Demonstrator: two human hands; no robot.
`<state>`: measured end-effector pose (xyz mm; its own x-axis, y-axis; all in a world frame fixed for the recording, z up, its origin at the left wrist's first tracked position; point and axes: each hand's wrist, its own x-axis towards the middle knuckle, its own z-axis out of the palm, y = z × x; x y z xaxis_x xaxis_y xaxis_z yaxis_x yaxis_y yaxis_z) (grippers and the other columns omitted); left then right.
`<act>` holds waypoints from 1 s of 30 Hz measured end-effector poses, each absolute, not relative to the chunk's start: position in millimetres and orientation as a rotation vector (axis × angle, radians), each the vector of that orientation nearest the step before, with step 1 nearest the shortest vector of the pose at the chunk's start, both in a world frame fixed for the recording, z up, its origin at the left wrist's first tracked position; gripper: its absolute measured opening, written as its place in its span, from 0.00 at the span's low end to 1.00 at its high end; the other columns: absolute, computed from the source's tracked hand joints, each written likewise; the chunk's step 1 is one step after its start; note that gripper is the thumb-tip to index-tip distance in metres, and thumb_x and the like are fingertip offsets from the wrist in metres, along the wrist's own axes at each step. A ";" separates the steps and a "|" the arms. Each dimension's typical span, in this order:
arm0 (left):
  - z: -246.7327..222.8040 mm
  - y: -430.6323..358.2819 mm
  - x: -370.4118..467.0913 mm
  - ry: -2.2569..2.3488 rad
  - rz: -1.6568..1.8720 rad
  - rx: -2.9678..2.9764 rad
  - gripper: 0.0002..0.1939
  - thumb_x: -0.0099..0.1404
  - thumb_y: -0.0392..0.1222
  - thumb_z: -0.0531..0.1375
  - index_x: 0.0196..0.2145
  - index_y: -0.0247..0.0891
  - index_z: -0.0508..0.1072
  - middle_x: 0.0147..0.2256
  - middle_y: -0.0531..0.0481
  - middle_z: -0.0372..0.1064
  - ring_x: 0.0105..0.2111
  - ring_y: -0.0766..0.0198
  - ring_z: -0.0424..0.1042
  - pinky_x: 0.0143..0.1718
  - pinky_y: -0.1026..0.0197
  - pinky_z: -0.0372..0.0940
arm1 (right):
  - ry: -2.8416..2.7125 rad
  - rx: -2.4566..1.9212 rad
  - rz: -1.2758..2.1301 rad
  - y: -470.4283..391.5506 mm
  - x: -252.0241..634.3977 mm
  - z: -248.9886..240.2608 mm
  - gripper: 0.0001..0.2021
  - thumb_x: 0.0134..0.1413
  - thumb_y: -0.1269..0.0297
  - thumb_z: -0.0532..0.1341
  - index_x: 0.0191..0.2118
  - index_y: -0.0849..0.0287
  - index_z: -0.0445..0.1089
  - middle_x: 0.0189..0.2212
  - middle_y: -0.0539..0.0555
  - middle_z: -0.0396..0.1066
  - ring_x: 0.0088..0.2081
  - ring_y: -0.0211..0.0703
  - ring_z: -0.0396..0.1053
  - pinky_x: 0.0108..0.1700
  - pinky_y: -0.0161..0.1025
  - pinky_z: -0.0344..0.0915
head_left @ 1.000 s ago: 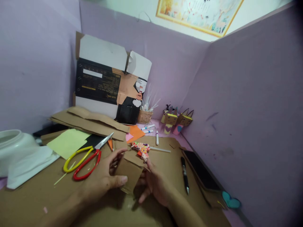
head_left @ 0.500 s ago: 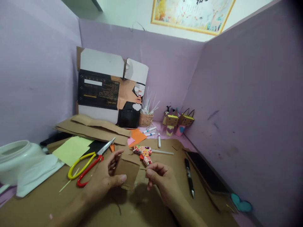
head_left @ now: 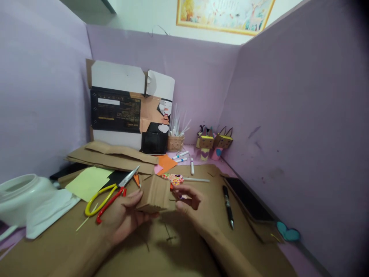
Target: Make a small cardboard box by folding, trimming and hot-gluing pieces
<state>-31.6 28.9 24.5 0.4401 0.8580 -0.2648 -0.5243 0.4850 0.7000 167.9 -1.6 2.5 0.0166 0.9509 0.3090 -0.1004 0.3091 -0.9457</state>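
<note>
A small brown cardboard box [head_left: 155, 192] rests in my left hand [head_left: 127, 215], with the thumb at its left side and the fingers underneath. My right hand [head_left: 191, 209] is just right of the box, thumb and fingers apart around a gap. A short thin strip [head_left: 172, 200] shows by the box's right edge; whether it is attached cannot be made out. Beyond the box lies a patterned glue gun [head_left: 174, 179] with a white glue stick [head_left: 197, 180], its handle partly behind my right fingers. Thin dark scraps [head_left: 170, 239] lie on the cardboard sheet below.
Scissors [head_left: 108, 200] with yellow and red handles lie at left, near yellow-green paper [head_left: 86, 182] and a white pot [head_left: 24, 196]. A pen [head_left: 228, 207] and black phone-like slab [head_left: 250, 200] are at right. Markers [head_left: 192, 166], a basket [head_left: 175, 143] and cardboard figures [head_left: 206, 142] stand behind.
My left hand has turned the box, so another side faces up. My right fingers have gone from a pinch on a thin strip to apart. Dark scraps now show below the box.
</note>
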 end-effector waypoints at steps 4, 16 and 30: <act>19.6 25.6 -23.2 0.595 0.789 0.524 0.16 0.63 0.35 0.54 0.47 0.26 0.70 0.39 0.36 0.76 0.39 0.49 0.76 0.43 0.48 0.70 | -1.318 -0.864 1.030 -1.9 160.6 2.7 0.44 0.28 0.57 0.75 0.57 0.50 0.60 0.57 0.59 0.62 0.58 0.56 0.60 0.57 0.54 0.57; 14.5 16.5 -14.5 0.765 0.962 0.878 0.32 0.55 0.50 0.63 0.55 0.37 0.62 0.47 0.43 0.71 0.42 0.54 0.71 0.40 0.59 0.66 | -1.442 -1.199 0.686 -11.6 153.2 12.3 0.33 0.29 0.66 0.71 0.49 0.56 0.65 0.47 0.57 0.69 0.47 0.52 0.67 0.49 0.48 0.65; 3.3 16.2 -17.4 0.771 0.874 1.188 0.33 0.55 0.46 0.66 0.57 0.40 0.61 0.51 0.40 0.68 0.51 0.47 0.67 0.47 0.55 0.63 | -1.384 -1.258 0.510 -10.4 148.5 8.4 0.28 0.32 0.63 0.70 0.47 0.55 0.70 0.42 0.56 0.71 0.41 0.50 0.69 0.43 0.46 0.68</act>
